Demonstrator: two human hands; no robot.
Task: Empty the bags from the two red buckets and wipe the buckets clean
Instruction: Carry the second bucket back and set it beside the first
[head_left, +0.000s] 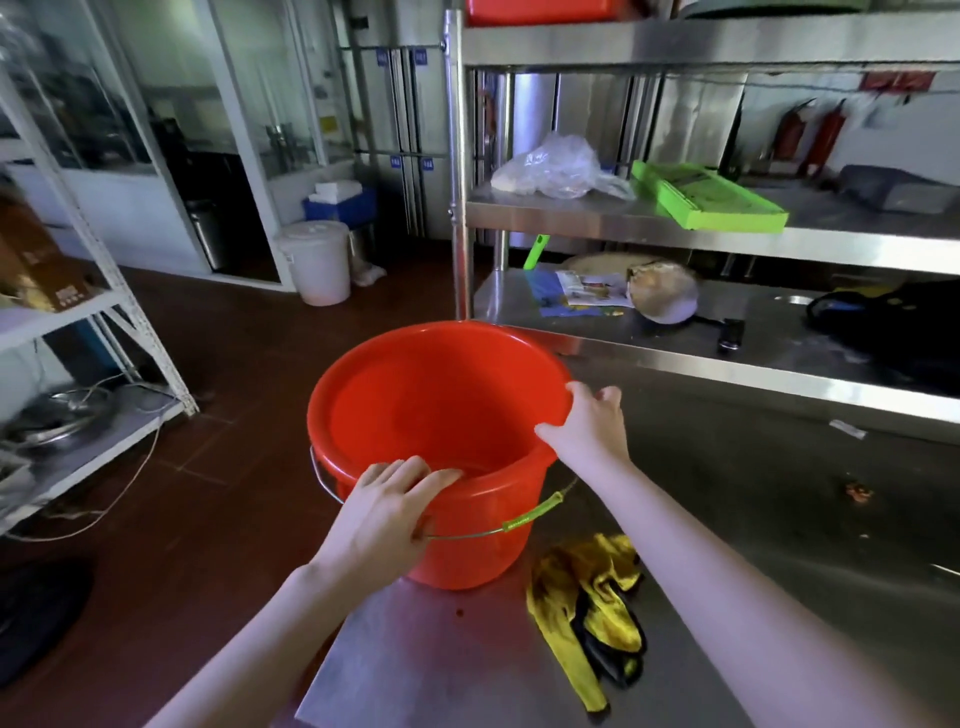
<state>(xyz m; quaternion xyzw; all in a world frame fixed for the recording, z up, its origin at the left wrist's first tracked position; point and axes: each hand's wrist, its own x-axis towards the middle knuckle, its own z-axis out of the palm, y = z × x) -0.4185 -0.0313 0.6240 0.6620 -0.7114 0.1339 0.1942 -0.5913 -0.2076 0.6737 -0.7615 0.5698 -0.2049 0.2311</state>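
The red bucket (441, 415) stands at the near left corner of the steel surface (415, 665), its inside bare red. The print on its green handle grip (532, 514) is too small to read. The left hand (384, 514) curls over the near rim; the right hand (587, 426) clasps the right rim. A yellow cloth (587, 618) lies just beside it. A clear plastic bag (550, 166) on the shelf (571, 215) holds something unclear.

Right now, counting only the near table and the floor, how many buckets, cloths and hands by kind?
Buckets: 2, red bucket at the table, white bucket on the floor
Cloths: 1, yellow cloth
Hands: 2, left hand and right hand, both on the red bucket's rim
Total: 5
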